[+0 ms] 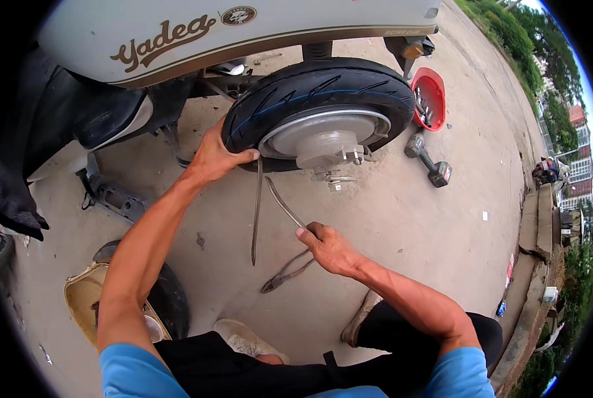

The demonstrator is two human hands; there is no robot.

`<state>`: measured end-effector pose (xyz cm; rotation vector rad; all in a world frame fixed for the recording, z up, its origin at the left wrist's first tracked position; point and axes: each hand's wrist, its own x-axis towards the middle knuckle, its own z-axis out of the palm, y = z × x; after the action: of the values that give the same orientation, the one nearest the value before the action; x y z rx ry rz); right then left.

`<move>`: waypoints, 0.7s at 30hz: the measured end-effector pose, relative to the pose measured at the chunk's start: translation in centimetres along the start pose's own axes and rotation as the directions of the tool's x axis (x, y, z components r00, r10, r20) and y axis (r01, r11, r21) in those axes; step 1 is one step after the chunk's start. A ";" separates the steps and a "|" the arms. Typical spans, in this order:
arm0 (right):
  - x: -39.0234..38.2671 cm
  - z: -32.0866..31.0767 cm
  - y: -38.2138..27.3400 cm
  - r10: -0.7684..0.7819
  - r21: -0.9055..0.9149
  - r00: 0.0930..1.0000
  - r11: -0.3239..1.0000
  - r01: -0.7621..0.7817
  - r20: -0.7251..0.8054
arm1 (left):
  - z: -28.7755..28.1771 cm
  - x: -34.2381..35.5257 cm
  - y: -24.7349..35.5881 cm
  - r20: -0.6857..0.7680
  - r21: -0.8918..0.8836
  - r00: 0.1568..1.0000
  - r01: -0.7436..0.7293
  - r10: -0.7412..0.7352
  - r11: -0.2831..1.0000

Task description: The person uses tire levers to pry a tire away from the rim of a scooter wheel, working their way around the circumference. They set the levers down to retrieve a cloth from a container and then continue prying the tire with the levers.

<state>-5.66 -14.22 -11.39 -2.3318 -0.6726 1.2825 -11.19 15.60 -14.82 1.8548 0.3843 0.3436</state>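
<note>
A black scooter tyre with a thin blue line sits on a silver wheel rim and hub under the scooter. My left hand grips the tyre's left side, its fingers hidden behind and its thumb near the rim's edge. Beside that thumb, one tyre lever stands with its upper end at the rim and its shaft pointing down. My right hand is closed round a second, curved tyre lever, whose free tip is apart from the wheel. Pliers lie on the ground just below my right hand.
To the wheel's right are a red bowl-shaped container of metal parts and a cordless power tool. The white scooter body overhangs the wheel. A cream container and a dark curved piece stand by my left arm.
</note>
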 end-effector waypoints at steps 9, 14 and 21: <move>-9.9 -13.6 -8.5 -0.453 -0.826 0.890 0.521 0.215 -0.054 | -0.6 0.2 3.1 -0.032 0.045 0.992 -0.120 0.122 0.992; -8.3 -14.5 -12.1 -0.646 -0.994 0.762 0.037 0.106 0.058 | -0.7 -0.2 3.7 -0.044 0.075 0.997 -0.066 0.070 0.995; -3.6 -11.2 -14.9 -0.571 -0.964 0.786 -0.241 0.116 0.237 | -0.7 0.1 3.2 -0.030 0.044 0.990 -0.137 0.138 0.990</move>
<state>-0.98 -5.50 4.83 -2.5832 -2.7652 -0.3576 -11.06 15.29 -11.51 1.9235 0.2886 0.4635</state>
